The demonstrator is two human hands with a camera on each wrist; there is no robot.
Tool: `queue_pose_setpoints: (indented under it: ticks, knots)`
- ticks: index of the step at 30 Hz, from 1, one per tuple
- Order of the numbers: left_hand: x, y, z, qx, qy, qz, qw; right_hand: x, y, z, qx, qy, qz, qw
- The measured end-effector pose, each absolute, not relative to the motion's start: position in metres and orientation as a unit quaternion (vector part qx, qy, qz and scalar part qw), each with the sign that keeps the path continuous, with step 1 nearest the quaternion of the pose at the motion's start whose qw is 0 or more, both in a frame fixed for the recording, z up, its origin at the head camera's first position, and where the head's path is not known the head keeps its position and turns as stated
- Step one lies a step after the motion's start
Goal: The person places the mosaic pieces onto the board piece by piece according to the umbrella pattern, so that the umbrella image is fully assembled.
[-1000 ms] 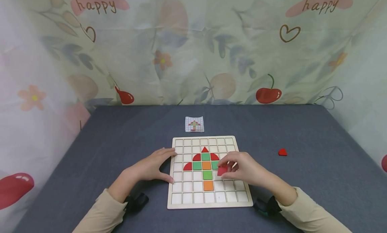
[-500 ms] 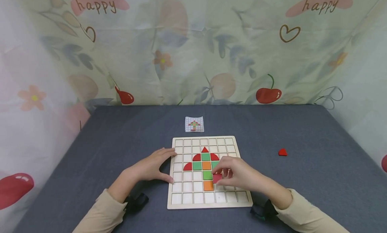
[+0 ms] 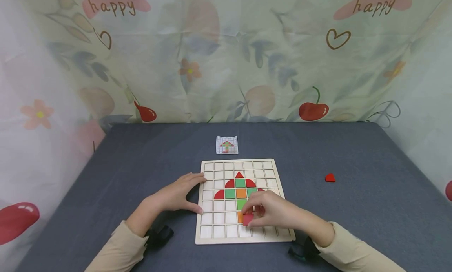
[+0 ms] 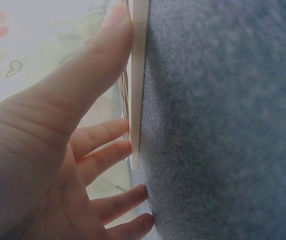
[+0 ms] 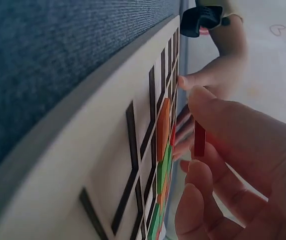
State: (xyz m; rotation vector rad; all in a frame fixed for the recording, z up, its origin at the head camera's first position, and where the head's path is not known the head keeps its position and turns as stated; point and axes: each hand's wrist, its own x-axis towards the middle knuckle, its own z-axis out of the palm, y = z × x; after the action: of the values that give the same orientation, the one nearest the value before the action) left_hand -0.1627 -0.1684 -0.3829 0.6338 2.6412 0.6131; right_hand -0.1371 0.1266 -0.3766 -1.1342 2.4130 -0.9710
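A red square tile (image 3: pixel 248 219) is pinched between the thumb and fingers of my right hand (image 3: pixel 270 211), low over the wooden grid board (image 3: pixel 212 240). In the head view it overlaps part of an orange tile (image 3: pixel 240 217). The right wrist view shows the red tile edge-on, apart from the board's surface. My left hand (image 3: pixel 178 193) rests at the board's left edge, thumb and fingers spread and touching the rim. Several red, green and orange tiles, such as a green square (image 3: pixel 242 204) and a red triangle (image 3: pixel 239 174), lie in the board's cells, forming an arrow-like shape.
A small pattern card (image 3: pixel 227 145) lies behind the board, printed with a similar coloured shape. Off to the right, a loose red piece (image 3: pixel 330 177) lies on the dark grey tablecloth (image 3: pixel 159 154). A printed curtain (image 3: pixel 226 68) hangs behind the table.
My right hand has moved toward the board's near side and slightly left, carrying the red tile. A red piece right of the green row now shows. My left hand has stayed in place.
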Motion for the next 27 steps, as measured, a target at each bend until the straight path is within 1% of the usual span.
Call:
queue_pose_setpoints:
  ticks: [5,15,27]
  knots:
    - [-0.1636,-0.1685,-0.3832,0.228,0.932,0.219,0.178,-0.1349,0.1237,-0.379,-0.416,0.831,-0.334,0.157]
    - [-0.1636,-0.1689,-0.3828,0.233,0.93,0.221,0.177,-0.1323,0.1179,-0.3811,-0.412,0.834,-0.316,0.187]
    - [-0.1633,-0.1689,-0.3825,0.232,0.93,0.221,0.177,-0.1324,0.1167,-0.3851,-0.427,0.833,-0.301,0.183]
